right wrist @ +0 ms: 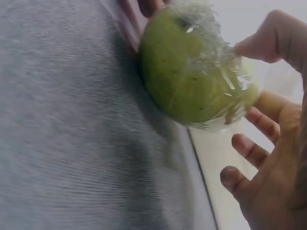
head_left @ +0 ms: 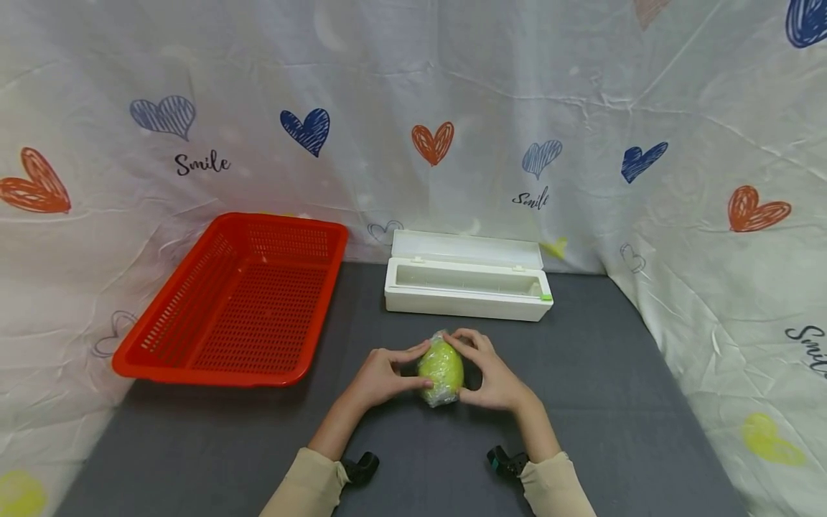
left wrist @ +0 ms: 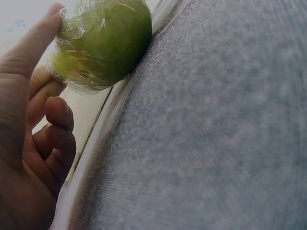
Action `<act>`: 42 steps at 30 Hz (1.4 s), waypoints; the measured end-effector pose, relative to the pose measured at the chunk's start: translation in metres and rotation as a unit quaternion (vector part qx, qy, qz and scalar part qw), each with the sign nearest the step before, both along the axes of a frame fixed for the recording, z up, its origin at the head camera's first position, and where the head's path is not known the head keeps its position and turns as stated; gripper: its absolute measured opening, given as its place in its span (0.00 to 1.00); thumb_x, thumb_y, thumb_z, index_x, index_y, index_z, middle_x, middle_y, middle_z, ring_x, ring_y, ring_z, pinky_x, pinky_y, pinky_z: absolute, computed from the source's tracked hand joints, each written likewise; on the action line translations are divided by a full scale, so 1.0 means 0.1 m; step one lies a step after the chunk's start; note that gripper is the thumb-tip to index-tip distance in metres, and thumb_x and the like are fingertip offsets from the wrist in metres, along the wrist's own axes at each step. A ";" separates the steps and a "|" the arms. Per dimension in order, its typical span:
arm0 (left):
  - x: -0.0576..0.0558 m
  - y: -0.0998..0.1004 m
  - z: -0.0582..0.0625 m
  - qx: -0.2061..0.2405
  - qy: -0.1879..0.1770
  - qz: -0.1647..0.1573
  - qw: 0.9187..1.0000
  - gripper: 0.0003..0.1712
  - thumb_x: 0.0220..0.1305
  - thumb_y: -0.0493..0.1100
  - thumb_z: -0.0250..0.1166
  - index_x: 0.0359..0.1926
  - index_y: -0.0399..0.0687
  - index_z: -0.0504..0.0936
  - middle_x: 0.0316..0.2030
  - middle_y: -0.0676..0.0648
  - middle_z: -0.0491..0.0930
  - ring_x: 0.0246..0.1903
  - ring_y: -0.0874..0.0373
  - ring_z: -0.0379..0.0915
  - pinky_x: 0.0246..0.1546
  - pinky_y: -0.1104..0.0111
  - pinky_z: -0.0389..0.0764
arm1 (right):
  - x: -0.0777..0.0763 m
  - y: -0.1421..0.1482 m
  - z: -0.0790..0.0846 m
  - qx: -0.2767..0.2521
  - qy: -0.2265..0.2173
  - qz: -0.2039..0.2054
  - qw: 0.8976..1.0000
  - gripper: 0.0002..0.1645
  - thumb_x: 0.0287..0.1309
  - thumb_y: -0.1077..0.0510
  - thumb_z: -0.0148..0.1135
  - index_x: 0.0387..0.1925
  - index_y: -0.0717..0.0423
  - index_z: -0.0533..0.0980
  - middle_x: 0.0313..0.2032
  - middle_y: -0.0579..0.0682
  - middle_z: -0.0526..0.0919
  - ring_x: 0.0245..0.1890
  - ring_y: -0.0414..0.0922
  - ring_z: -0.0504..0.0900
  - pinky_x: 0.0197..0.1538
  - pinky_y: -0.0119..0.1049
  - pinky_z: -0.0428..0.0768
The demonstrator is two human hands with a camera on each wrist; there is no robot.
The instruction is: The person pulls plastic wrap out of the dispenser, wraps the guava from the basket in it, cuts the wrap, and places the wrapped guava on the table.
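A yellow-green mango point(head_left: 441, 370), wrapped in clear cling film, rests on the grey table in front of the person. My left hand point(head_left: 386, 375) pinches its left side between thumb and forefinger. On the opposite side, my right hand point(head_left: 492, 377) holds it the same way. The left wrist view shows the film creased over the mango point(left wrist: 108, 45), with the other left fingers curled below it. Wrinkled film also bunches at one end of the mango point(right wrist: 187, 72) in the right wrist view, where the remaining right fingers spread away from it.
A red perforated plastic basket point(head_left: 329, 301) stands at the left. Behind the hands is a long white box point(head_left: 465, 304) with its lid raised and a green piece at its right front corner. A white cloth point(head_left: 381, 86) printed with hearts hangs behind the grey table point(head_left: 620, 402).
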State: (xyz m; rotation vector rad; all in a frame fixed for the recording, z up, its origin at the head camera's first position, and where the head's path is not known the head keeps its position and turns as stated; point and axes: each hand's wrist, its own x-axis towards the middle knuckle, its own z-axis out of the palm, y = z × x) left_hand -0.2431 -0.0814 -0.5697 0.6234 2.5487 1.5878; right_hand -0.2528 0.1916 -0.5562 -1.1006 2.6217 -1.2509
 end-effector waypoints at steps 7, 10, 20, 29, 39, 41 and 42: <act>-0.01 0.01 0.00 -0.003 -0.005 0.005 1.000 0.41 0.55 0.53 0.84 0.70 0.56 0.80 0.66 0.49 0.80 0.10 0.68 0.48 0.16 0.74 0.63 | 0.05 0.01 -0.07 -0.025 0.015 -0.007 1.000 0.51 0.57 0.52 0.71 0.81 0.53 0.65 0.74 0.56 0.66 0.73 0.60 0.64 0.67 0.71 0.70; -0.01 0.01 0.00 -0.004 -0.009 0.010 1.000 0.40 0.56 0.54 0.83 0.70 0.57 0.81 0.65 0.48 0.81 0.10 0.67 0.50 0.16 0.73 0.65 | 0.04 0.04 -0.08 -0.029 0.014 0.000 0.999 0.52 0.58 0.50 0.76 0.81 0.53 0.65 0.75 0.55 0.67 0.74 0.60 0.64 0.67 0.70 0.70; 0.02 0.06 0.00 0.006 -0.005 0.044 0.999 0.38 0.52 0.54 0.85 0.65 0.57 0.84 0.61 0.50 0.84 0.11 0.68 0.48 0.16 0.73 0.62 | -0.01 0.06 -0.06 -0.034 -0.010 -0.008 0.999 0.52 0.55 0.50 0.84 0.78 0.50 0.70 0.73 0.50 0.72 0.74 0.54 0.69 0.70 0.63 0.71; -0.01 0.03 0.03 -0.004 0.037 0.023 0.999 0.40 0.51 0.52 0.86 0.65 0.53 0.84 0.61 0.48 0.84 0.21 0.73 0.68 0.25 0.76 0.68 | 0.06 0.04 -0.10 -0.083 -0.014 -0.012 0.996 0.51 0.54 0.60 0.83 0.77 0.56 0.70 0.72 0.54 0.73 0.71 0.56 0.71 0.67 0.53 0.75; -0.05 0.01 0.04 -0.038 0.019 0.021 0.999 0.50 0.51 0.54 0.86 0.74 0.50 0.76 0.67 0.46 0.81 0.10 0.68 0.55 0.15 0.72 0.64 | 0.09 0.06 -0.14 -0.102 -0.005 -0.001 0.995 0.46 0.63 0.46 0.77 0.77 0.58 0.70 0.72 0.61 0.74 0.17 0.35 0.63 0.23 0.28 0.68; -0.06 0.03 0.04 -0.048 0.014 0.020 0.999 0.52 0.51 0.55 0.86 0.75 0.51 0.75 0.64 0.47 0.84 0.10 0.67 0.57 0.15 0.72 0.65 | 0.10 0.06 -0.16 -0.101 -0.008 -0.005 0.995 0.46 0.64 0.46 0.77 0.77 0.57 0.70 0.73 0.61 0.74 0.15 0.31 0.60 0.21 0.26 0.66; -0.06 0.04 0.05 -0.056 0.012 0.018 0.998 0.53 0.52 0.56 0.86 0.76 0.51 0.74 0.64 0.48 0.84 0.11 0.66 0.57 0.16 0.71 0.66 | 0.11 0.06 -0.16 -0.101 -0.010 -0.007 0.995 0.46 0.64 0.47 0.77 0.77 0.56 0.69 0.73 0.61 0.73 0.15 0.30 0.59 0.21 0.26 0.65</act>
